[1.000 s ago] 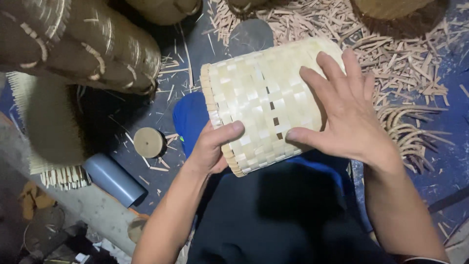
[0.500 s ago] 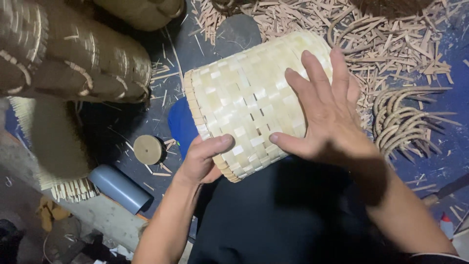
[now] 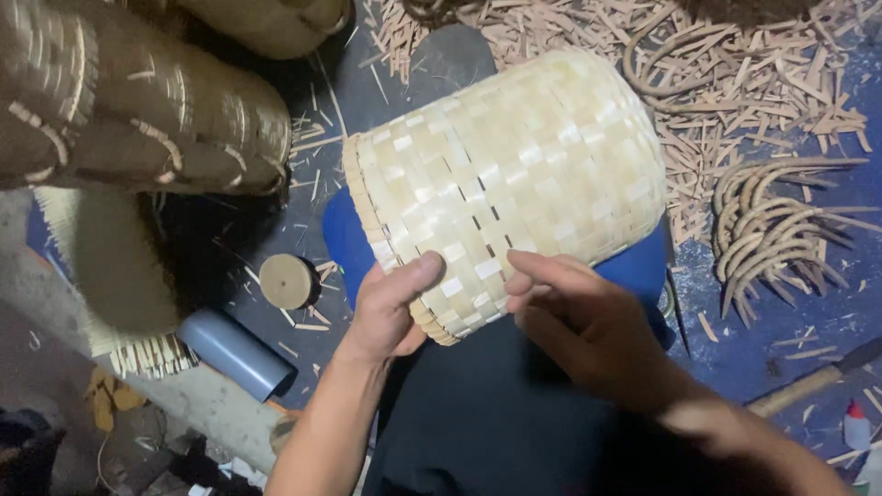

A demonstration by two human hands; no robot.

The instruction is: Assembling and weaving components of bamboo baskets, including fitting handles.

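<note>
Right hand (image 3: pixel 588 335) has slid off the woven basket (image 3: pixel 514 184) to its lower rim, fingers loosely curled, while left hand (image 3: pixel 390 308) pinches that rim; basket's long axis runs toward frame upper right, centre frame.

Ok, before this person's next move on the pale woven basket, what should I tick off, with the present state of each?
1. Left hand grips the woven basket at its near rim, thumb on the weave: ok.
2. Right hand on the basket: fingertips are at the lower side by the rim, contact cannot tell.
3. Basket supported: it lies on its side over the blue pad and the lap: ok.
4. Weave intact: small dark gaps show between strips near the middle: cannot tell if faults.
5. Spare curved strips to the right, apart from both hands: ok.
6. Grey tube and round wooden disc lie left, untouched: ok.
</note>
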